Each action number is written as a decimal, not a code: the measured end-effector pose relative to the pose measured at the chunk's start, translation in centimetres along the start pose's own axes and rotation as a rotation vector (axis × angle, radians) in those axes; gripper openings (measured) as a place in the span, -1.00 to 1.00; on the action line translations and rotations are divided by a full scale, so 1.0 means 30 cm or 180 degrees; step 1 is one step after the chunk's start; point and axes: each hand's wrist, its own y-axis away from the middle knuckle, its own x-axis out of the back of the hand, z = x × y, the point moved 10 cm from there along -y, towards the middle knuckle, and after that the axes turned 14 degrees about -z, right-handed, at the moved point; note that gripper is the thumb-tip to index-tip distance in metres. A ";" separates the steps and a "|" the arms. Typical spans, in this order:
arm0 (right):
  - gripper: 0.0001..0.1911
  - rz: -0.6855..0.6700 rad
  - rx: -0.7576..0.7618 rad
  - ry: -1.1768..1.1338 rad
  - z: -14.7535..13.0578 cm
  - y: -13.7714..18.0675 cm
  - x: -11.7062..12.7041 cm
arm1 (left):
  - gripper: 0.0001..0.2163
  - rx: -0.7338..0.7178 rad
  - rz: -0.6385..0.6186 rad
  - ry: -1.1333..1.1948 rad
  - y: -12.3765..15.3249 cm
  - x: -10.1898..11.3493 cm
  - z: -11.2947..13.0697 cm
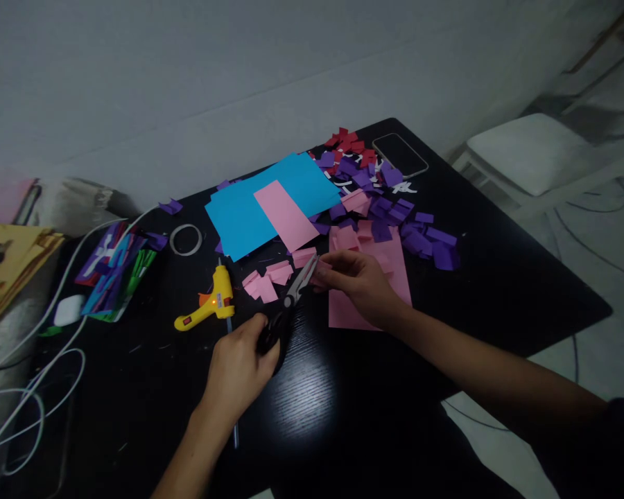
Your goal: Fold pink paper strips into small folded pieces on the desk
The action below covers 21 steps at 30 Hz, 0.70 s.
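Observation:
My left hand [242, 364] is closed round the black handles of a pair of scissors [291, 298], whose blades point up and right. My right hand [356, 277] pinches a small pink paper piece [319, 270] at the blade tips. Under my right hand lies a pink sheet [395, 277] on the black table [499, 277]. Small pink cut pieces [267, 281] lie just left of the blades.
A yellow glue gun [211, 305] lies left of the scissors. Blue sheets [249, 208] with a pink strip [286, 215] sit behind. Purple scraps [421, 239], red scraps [348, 142], a phone [400, 154], a tape ring [186, 239], white cables [36, 388] and a chair [525, 149] are around.

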 end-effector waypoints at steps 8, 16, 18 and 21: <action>-0.74 0.0021 -0.0022 -0.0006 -0.002 -0.001 0.003 | -0.79 -0.0035 0.0057 0.0049 -0.004 0.008 0.006; -0.74 0.0067 -0.0050 0.0054 0.001 0.005 0.008 | -0.74 -0.0058 0.0158 0.0199 0.000 0.024 0.015; -0.75 0.0089 -0.0063 0.0088 0.001 0.008 0.011 | -0.69 -0.0037 0.0392 0.0265 0.013 0.047 0.009; -0.76 0.0012 -0.0136 0.0067 0.005 0.008 0.004 | -0.60 0.0066 0.0671 0.0400 0.033 0.074 -0.010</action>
